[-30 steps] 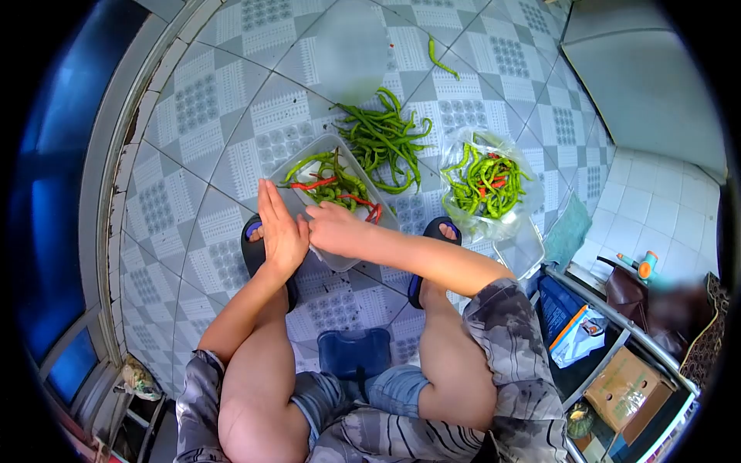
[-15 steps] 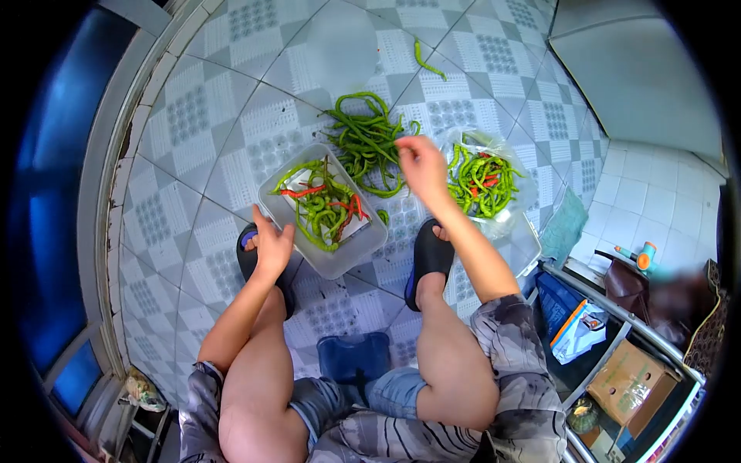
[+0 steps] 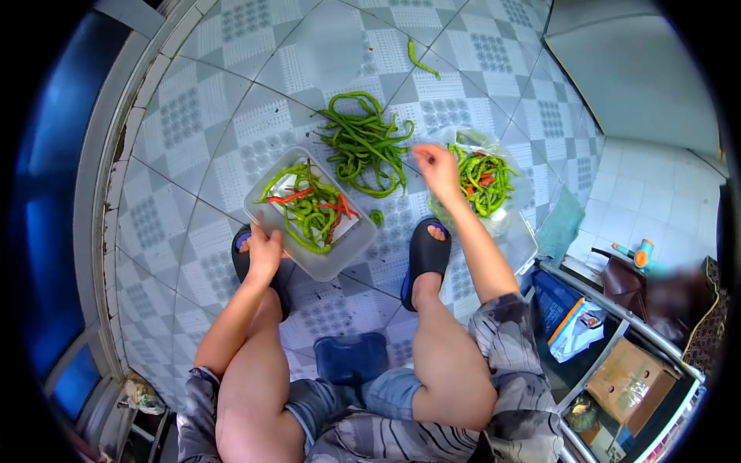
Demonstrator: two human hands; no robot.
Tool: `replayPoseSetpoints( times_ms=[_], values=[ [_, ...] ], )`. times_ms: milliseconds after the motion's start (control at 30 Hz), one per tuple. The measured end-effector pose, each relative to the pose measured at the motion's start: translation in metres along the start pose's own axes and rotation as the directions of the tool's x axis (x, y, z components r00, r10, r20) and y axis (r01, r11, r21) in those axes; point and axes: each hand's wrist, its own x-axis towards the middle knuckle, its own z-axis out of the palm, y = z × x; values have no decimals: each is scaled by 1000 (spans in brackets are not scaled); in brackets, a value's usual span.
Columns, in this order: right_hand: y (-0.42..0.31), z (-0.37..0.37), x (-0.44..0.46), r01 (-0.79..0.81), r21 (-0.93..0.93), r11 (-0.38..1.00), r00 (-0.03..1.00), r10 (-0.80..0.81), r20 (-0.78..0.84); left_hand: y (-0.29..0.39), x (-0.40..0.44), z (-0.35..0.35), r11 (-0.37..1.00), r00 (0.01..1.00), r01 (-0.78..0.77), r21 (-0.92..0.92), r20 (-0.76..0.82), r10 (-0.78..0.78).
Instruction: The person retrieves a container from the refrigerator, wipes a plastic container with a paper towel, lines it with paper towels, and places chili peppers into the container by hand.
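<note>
My left hand [image 3: 266, 251] is at the near left side of a clear plastic container [image 3: 336, 266], fingers closed at its rim. Inside the container lie green chili peppers [image 3: 312, 220] and a few red chili peppers [image 3: 289, 196]. My right hand [image 3: 438, 171] hovers with fingertips pinched together, between a heap of long green chili peppers [image 3: 367, 143] on the floor and a clear plastic bag [image 3: 482, 139]. Whatever is in that pinch, if anything, is too small to make out. The bag holds more green and red peppers [image 3: 488, 185].
A single green pepper [image 3: 421, 60] lies farther off on the tiled floor, and a short curled piece [image 3: 377, 217] sits beside the container. A blue stool [image 3: 351, 359] is between my legs. At right stand a metal rack [image 3: 610, 309] with a cardboard box [image 3: 629, 378] and a green cloth [image 3: 561, 224].
My right hand has moved slightly right and down, away from the pepper heap. The fingers of my left hand have closed in at the container's edge. The view has shifted slightly.
</note>
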Motion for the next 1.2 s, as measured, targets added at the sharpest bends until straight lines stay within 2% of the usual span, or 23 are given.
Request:
replayPoseSetpoints(
  times_ms=[33, 133, 200, 233, 300, 433, 500, 533, 567, 633, 700, 733, 767, 800, 867, 900, 933, 967, 1033, 1067, 1100, 1167, 1200],
  values=[
    [-8, 11, 9, 70, -21, 997, 997, -69, 26, 12, -4, -1, 992, 995, 99, -75, 26, -97],
    [-32, 40, 32, 102, -111, 989, 993, -95, 70, 1, -1, 0, 986, 1000, 17, -166, 8, -16],
    [-41, 51, 42, 188, -362, 913, 980, -151, 130, 17, -5, -1, 982, 998, 55, -182, -23, -61],
    [-39, 57, 46, 191, -361, 913, 979, -152, 132, 23, -6, -2, 975, 993, 91, -201, -55, -104],
    [-37, 66, 52, 131, -506, 853, 981, -37, 191, 22, -3, -7, 974, 994, 78, -211, -52, -91],
    [-49, 47, 46, 133, -372, 919, 980, -65, 189, 16, 7, -16, 966, 992, 8, -258, -116, -39],
    [-62, 29, 38, 110, -219, 970, 988, -82, 134, 14, 14, -22, 961, 988, 6, -277, -149, -49],
    [-66, 21, 34, 167, -164, 972, 984, -155, 86, 11, 16, -25, 957, 983, 4, -288, -174, -56],
    [-74, 14, 30, 173, -170, 970, 983, -160, 89, 8, 18, -27, 955, 983, 4, -297, -175, -58],
    [-91, -2, 24, 39, -90, 995, 998, -35, 48, 5, 26, -31, 964, 963, 4, -267, -258, -76],
    [-109, -18, 19, 94, -96, 991, 995, -97, -22, 5, 27, -34, 962, 949, -41, -270, -313, -47],
    [-117, -27, 16, 66, -18, 998, 996, -67, -58, 13, 25, -37, 987, 852, -145, 69, -498, 160],
    [-126, -37, 13, 43, 63, 997, 995, -37, -93, 23, 24, -40, 897, 701, -169, 408, -590, 400],
    [-134, -46, 10, 84, 153, 985, 988, -63, -139, 34, 22, -44, 896, 688, -189, 401, -597, 412],
    [-164, -77, -4, 67, 233, 970, 990, -36, -137, 95, -3, -58, 850, 729, -464, 249, -438, 526],
    [-182, -95, -13, 30, 317, 948, 994, 4, -108, 125, -16, -60, 839, 710, -490, 235, -452, 541],
    [-201, -110, -22, 61, 351, 935, 992, -17, -127, 156, -33, -61, 834, 795, -550, 52, -273, 541],
    [-218, -126, -33, 98, 337, 937, 987, -47, -154, 185, -49, -60, 814, 825, -565, -132, -74, 561],
    [-252, -155, -55, 110, 363, 925, 989, -64, -136, 236, -83, -53, 746, 760, -623, -236, 41, 648],
    [-268, -167, -66, 137, 372, 918, 983, -81, -163, 264, -108, -54, 770, 766, -588, -248, 134, 629],
    [-283, -179, -77, 171, 365, 915, 976, -108, -187, 283, -123, -52, 708, 696, -631, -317, 172, 698],
    [-310, -201, -100, 317, 211, 925, 930, -259, -262, 311, -155, -51, 707, 676, -497, -504, 286, 679],
    [-321, -209, -110, 373, 146, 916, 900, -320, -296, 323, -173, -54, 686, 660, -523, -506, 268, 702]
  ],
)
